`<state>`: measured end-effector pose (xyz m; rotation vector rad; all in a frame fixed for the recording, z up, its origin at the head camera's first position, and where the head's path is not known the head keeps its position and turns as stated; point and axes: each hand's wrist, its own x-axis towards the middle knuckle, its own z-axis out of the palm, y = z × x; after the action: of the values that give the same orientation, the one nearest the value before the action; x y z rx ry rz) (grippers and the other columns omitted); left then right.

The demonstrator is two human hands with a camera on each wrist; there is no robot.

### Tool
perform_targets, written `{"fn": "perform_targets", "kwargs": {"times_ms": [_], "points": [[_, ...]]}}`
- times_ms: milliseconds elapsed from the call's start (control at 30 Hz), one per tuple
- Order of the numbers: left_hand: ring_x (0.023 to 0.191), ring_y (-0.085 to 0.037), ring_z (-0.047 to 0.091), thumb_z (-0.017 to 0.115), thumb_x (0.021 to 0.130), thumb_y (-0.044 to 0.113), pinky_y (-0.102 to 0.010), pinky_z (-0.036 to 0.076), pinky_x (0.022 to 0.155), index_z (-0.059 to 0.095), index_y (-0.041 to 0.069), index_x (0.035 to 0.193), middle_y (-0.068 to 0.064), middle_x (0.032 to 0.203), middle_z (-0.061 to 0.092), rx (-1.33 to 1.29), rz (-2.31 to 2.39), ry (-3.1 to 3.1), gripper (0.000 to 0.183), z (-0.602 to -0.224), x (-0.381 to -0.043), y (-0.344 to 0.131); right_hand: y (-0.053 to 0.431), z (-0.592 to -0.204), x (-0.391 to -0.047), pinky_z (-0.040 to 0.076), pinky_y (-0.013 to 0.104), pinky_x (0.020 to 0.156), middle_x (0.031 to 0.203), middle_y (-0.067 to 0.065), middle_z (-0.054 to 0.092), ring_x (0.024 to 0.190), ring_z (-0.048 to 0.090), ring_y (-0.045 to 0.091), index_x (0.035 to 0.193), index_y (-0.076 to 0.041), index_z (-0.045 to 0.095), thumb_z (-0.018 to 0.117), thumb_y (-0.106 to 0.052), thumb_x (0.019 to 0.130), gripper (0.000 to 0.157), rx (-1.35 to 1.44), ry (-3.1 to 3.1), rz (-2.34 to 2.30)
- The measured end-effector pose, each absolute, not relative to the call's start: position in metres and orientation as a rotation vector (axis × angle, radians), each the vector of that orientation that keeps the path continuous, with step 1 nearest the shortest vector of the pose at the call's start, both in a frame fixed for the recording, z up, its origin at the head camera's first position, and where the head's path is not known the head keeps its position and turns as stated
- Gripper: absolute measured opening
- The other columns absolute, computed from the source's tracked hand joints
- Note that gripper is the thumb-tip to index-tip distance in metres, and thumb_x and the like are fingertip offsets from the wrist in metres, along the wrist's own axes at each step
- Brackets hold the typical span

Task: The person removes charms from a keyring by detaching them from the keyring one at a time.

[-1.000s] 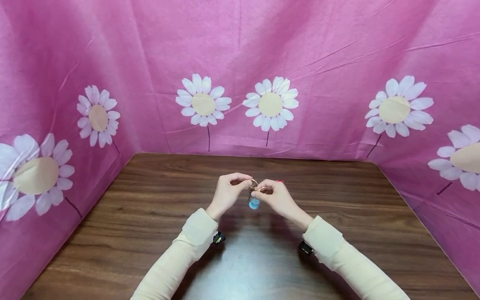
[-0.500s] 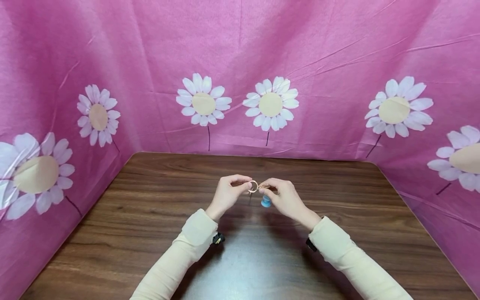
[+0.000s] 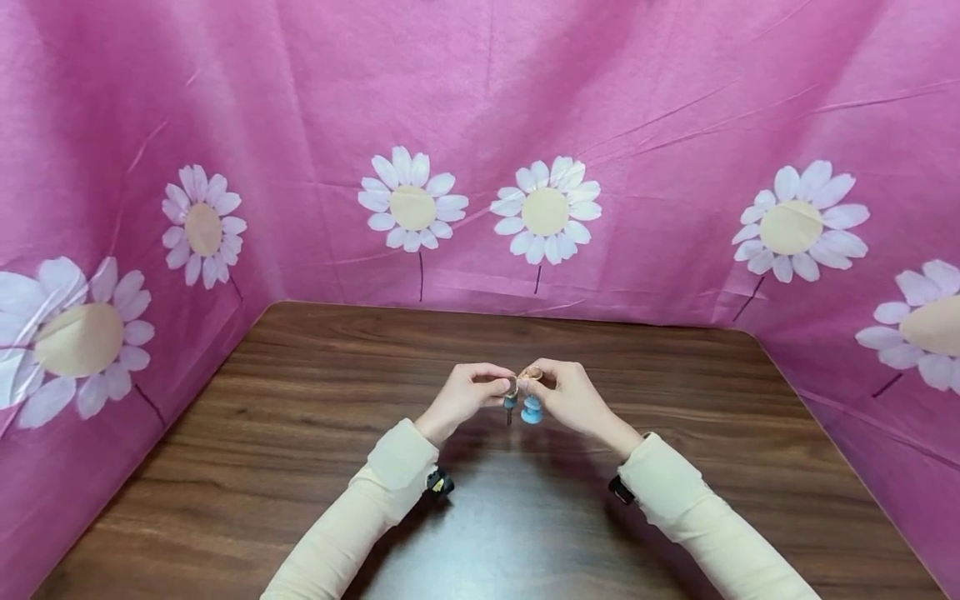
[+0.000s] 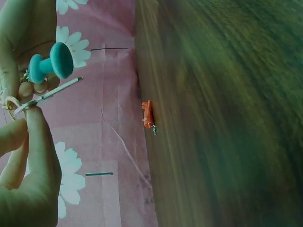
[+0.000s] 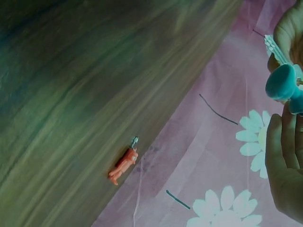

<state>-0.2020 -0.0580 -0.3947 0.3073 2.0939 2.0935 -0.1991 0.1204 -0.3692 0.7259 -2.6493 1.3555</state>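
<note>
In the head view my left hand (image 3: 467, 402) pinches a gold-coloured key ring (image 3: 513, 386), from which a key (image 3: 509, 414) hangs. Close beside it, fingertips almost meeting the left ones, my right hand (image 3: 573, 393) pinches a second gold-coloured ring (image 3: 533, 372) with a blue dumbbell-shaped charm (image 3: 532, 410) dangling below. The left wrist view shows the key (image 4: 54, 93) sticking out past the left fingers and the charm (image 4: 51, 64) under the right hand (image 4: 28, 33). Whether the two rings are linked cannot be told.
An orange figure-shaped charm (image 4: 147, 114) with a short metal chain lies on the wooden table (image 3: 337, 350) near its far edge; the right hand hides it in the head view. A pink curtain (image 3: 480, 100) with printed daisies surrounds the table on three sides.
The right hand moved rightward with the blue charm, apart from the left hand's ring. Since then the left hand has come slightly right and down, and its key now hangs plainly in sight.
</note>
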Motion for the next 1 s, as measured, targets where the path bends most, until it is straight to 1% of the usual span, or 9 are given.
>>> {"fn": "perform_targets", "kwargs": {"times_ms": [67, 167, 267, 300, 400, 500, 633, 800, 1000], "points": [[0.079, -0.010, 0.064, 0.059, 0.085, 0.001, -0.035, 0.055, 0.078, 0.063, -0.010, 0.105, -0.021, 0.097, 0.067, 0.341, 2.067, 2.166, 0.023, -0.395, -0.202, -0.058, 0.121, -0.370, -0.199, 0.048, 0.022, 0.062, 0.070, -0.002, 0.066, 0.064, 0.058, 0.007, 0.083, -0.010, 0.067, 0.063, -0.013, 0.085, 0.006, 0.717, -2.647, 1.375], [0.079, -0.017, 0.066, 0.060, 0.085, 0.002, -0.031, 0.056, 0.073, 0.065, -0.007, 0.100, -0.022, 0.094, 0.068, 0.402, 2.067, 2.332, 0.019, -0.391, -0.198, -0.058, 0.122, -0.370, -0.199, 0.048, 0.022, 0.062, 0.069, 0.000, 0.066, 0.064, 0.059, 0.007, 0.083, -0.009, 0.067, 0.062, -0.013, 0.086, 0.008, 0.699, -2.637, 1.429], [0.079, -0.024, 0.066, 0.061, 0.084, 0.002, -0.025, 0.054, 0.068, 0.067, -0.006, 0.096, -0.022, 0.089, 0.068, 0.463, 2.057, 2.512, 0.016, -0.379, -0.188, -0.060, 0.123, -0.371, -0.200, 0.049, 0.022, 0.061, 0.070, 0.002, 0.065, 0.063, 0.058, 0.007, 0.084, -0.008, 0.067, 0.061, -0.014, 0.087, 0.009, 0.669, -2.629, 1.490], [0.078, -0.027, 0.065, 0.061, 0.084, 0.001, -0.024, 0.054, 0.068, 0.067, -0.007, 0.096, -0.022, 0.088, 0.068, 0.491, 2.063, 2.524, 0.015, -0.374, -0.184, -0.060, 0.123, -0.371, -0.200, 0.049, 0.021, 0.060, 0.070, 0.003, 0.065, 0.063, 0.059, 0.008, 0.084, -0.008, 0.067, 0.061, -0.014, 0.087, 0.009, 0.659, -2.626, 1.515], [0.078, -0.027, 0.065, 0.061, 0.083, -0.001, -0.020, 0.053, 0.069, 0.067, -0.007, 0.095, -0.021, 0.087, 0.069, 0.589, 2.011, 2.593, 0.015, -0.363, -0.174, -0.058, 0.122, -0.371, -0.202, 0.049, 0.021, 0.061, 0.071, 0.006, 0.065, 0.064, 0.060, 0.009, 0.084, -0.006, 0.066, 0.060, -0.013, 0.087, 0.009, 0.628, -2.617, 1.593], [0.081, -0.027, 0.066, 0.063, 0.082, -0.001, -0.021, 0.054, 0.073, 0.067, -0.007, 0.095, -0.019, 0.089, 0.069, 0.683, 1.976, 2.626, 0.015, -0.360, -0.170, -0.055, 0.121, -0.372, -0.204, 0.048, 0.020, 0.060, 0.071, 0.005, 0.065, 0.065, 0.060, 0.008, 0.085, -0.001, 0.065, 0.060, -0.012, 0.087, 0.012, 0.575, -2.599, 1.725], [0.085, -0.031, 0.066, 0.067, 0.078, -0.005, -0.028, 0.054, 0.078, 0.066, -0.009, 0.093, -0.020, 0.090, 0.066, 0.806, 2.012, 2.616, 0.016, -0.365, -0.172, -0.050, 0.119, -0.371, -0.205, 0.047, 0.019, 0.055, 0.069, -0.002, 0.063, 0.064, 0.058, 0.005, 0.085, 0.001, 0.062, 0.060, -0.015, 0.088, 0.017, 0.432, -2.547, 1.997], [0.085, -0.032, 0.065, 0.068, 0.075, -0.007, -0.030, 0.054, 0.079, 0.067, -0.010, 0.087, -0.021, 0.088, 0.064, 0.949, 2.045, 2.640, 0.013, -0.371, -0.175, -0.045, 0.116, -0.368, -0.203, 0.051, 0.020, 0.063, 0.071, -0.005, 0.061, 0.069, 0.059, 0.005, 0.084, -0.004, 0.060, 0.059, -0.016, 0.089, 0.013, 0.281, -2.441, 2.294], [0.081, -0.032, 0.066, 0.068, 0.075, -0.007, -0.032, 0.055, 0.075, 0.067, -0.011, 0.084, -0.022, 0.084, 0.064, 0.967, 2.086, 2.642, 0.010, -0.374, -0.174, -0.045, 0.114, -0.368, -0.201, 0.051, 0.019, 0.067, 0.080, -0.004, 0.060, 0.073, 0.058, 0.004, 0.078, -0.009, 0.060, 0.060, -0.018, 0.089, 0.014, 0.267, -2.402, 2.361]]}}
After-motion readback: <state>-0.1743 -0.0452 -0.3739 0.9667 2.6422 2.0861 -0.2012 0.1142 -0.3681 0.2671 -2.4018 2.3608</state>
